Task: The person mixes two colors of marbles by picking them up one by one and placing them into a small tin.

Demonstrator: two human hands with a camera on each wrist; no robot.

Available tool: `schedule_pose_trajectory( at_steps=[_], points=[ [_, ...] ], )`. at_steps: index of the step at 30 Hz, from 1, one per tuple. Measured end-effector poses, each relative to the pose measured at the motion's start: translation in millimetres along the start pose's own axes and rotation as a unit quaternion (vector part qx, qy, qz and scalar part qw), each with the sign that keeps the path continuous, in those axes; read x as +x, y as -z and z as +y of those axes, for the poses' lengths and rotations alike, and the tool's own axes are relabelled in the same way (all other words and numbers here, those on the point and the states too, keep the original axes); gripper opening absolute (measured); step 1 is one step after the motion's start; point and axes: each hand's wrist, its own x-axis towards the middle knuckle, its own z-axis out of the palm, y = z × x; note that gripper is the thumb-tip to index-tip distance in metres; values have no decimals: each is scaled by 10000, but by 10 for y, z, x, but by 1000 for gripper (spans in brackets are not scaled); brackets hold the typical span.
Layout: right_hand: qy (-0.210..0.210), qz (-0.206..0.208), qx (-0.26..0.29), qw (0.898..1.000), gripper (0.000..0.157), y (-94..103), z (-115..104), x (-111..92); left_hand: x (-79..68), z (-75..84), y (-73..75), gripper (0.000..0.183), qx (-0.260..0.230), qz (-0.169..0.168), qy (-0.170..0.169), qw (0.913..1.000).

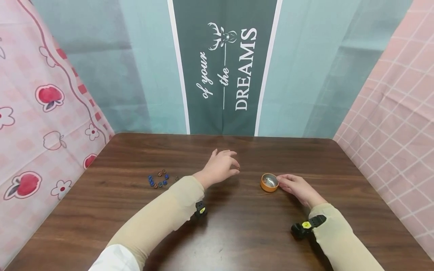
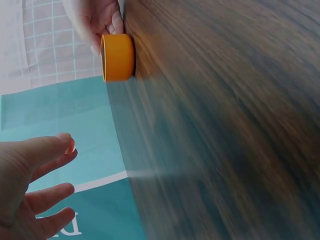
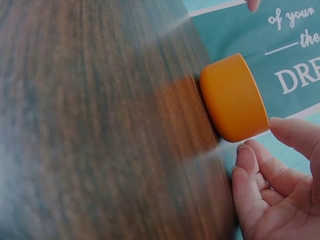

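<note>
Left of your left hand, a loose cluster of small beads, blue, brown and greenish, lies on the bench; one stray bead sits between the cluster and your left forearm. Round as these look, a low sweep of that sleeve could knock the stray one and set it rolling. Your left hand hangs above the bench, thumb and forefinger pinched on a reddish bead, the other fingers loosely spread. So little of that bead is covered by the fingertips that a harder squeeze could shoot it out, and a slackened one could drop it short of the cup. To the right of that hand, apart from it, the orange cup stands upright on the bench; something small shows inside, but you cannot tell what. Your right hand, just right of the cup, holds its near side lightly, thumb at the rim and fingers curled low against the wall. A pull on that rim could tip the cup and spill whatever it holds.
</note>
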Motion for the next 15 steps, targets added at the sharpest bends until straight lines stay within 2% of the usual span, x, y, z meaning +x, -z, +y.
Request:
schedule_pose_trajectory(
  at_steps=[15],
  points=[
    [2, 22, 40, 10000, 58, -30, 22, 19, 85, 80, -96, 16, 56, -103, 78, 9999]
  ],
)
